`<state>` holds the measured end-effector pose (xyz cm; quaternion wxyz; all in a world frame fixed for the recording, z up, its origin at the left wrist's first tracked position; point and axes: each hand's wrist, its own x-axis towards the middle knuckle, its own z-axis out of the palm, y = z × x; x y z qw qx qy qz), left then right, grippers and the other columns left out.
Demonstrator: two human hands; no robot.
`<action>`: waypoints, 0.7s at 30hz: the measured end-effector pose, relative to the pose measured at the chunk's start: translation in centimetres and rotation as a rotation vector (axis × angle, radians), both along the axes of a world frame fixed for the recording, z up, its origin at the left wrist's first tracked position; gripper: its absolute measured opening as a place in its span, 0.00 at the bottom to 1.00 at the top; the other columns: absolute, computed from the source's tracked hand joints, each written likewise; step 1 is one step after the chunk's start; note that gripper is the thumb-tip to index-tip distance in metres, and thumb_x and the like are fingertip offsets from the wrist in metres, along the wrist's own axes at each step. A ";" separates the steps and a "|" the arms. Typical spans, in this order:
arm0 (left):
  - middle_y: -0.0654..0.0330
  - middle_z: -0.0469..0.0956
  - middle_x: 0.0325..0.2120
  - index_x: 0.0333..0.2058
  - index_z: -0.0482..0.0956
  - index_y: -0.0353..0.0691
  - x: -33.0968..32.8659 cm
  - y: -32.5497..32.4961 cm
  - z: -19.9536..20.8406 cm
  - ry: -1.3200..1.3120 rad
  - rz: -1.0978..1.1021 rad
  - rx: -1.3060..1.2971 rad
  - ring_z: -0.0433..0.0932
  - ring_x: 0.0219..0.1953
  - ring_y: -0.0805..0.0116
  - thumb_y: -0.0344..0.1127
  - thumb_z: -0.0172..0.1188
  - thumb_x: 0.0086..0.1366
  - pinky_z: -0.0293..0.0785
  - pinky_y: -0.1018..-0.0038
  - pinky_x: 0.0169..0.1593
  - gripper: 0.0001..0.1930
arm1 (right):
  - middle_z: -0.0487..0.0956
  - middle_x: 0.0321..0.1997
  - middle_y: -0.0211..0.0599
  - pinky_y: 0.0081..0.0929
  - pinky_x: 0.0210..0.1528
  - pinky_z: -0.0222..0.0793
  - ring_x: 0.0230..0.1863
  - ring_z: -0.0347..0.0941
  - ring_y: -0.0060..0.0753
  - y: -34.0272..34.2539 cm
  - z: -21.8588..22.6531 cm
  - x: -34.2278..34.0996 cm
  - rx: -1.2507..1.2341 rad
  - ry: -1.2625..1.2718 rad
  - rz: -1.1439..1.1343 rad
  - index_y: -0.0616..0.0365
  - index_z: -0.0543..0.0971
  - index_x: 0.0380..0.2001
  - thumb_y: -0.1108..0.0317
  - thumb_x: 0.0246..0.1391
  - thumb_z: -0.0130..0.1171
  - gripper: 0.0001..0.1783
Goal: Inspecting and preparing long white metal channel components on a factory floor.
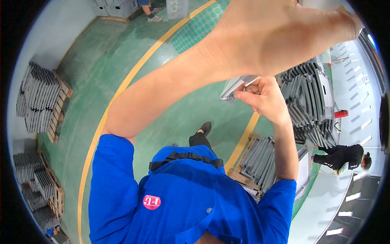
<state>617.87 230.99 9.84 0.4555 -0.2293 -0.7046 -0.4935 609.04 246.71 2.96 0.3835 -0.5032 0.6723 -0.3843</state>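
Observation:
My left hand (276,38) is raised very close at the top, its forearm crossing from the left. The top edge cuts off most of its fingers, so whether it holds anything is hidden. Below it, my right hand (264,99) has thumb and fingers closed on a bent grey metal part (232,90). Part of that piece disappears behind my left hand and wrist.
At right, stacked grey metal panels (310,97) stand near a pallet of grey parts (260,160). More panels (40,95) sit on pallets at left. A person in black (345,157) is far right; another person's legs (151,12) show at the top. A yellow line (118,97) curves across the green floor.

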 end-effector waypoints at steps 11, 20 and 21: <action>0.48 0.75 0.40 0.49 0.67 0.28 -18.3 -5.9 1.6 0.048 0.027 -0.088 0.76 0.39 0.61 0.56 0.50 0.62 0.72 0.69 0.44 0.31 | 0.63 0.08 0.24 0.17 0.17 0.53 0.13 0.57 0.11 -6.5 1.9 -17.7 0.011 0.168 -0.054 0.65 0.77 0.24 0.74 0.44 0.57 0.04; 0.48 0.75 0.40 0.49 0.67 0.28 -30.2 -10.7 0.9 0.040 0.032 -0.156 0.76 0.40 0.61 0.56 0.50 0.62 0.72 0.69 0.45 0.32 | 0.73 0.14 0.40 0.37 0.24 0.65 0.19 0.73 0.44 -12.8 -2.4 -30.3 -0.306 0.750 -0.105 0.57 0.78 0.25 0.68 0.46 0.58 0.05; 0.48 0.75 0.40 0.49 0.67 0.28 -31.6 -11.5 0.7 0.042 0.028 -0.163 0.76 0.40 0.61 0.56 0.50 0.62 0.72 0.69 0.45 0.32 | 0.74 0.23 0.39 0.35 0.32 0.65 0.28 0.72 0.39 -13.7 -3.0 -31.6 -0.290 0.713 -0.102 0.58 0.77 0.32 0.69 0.48 0.58 0.07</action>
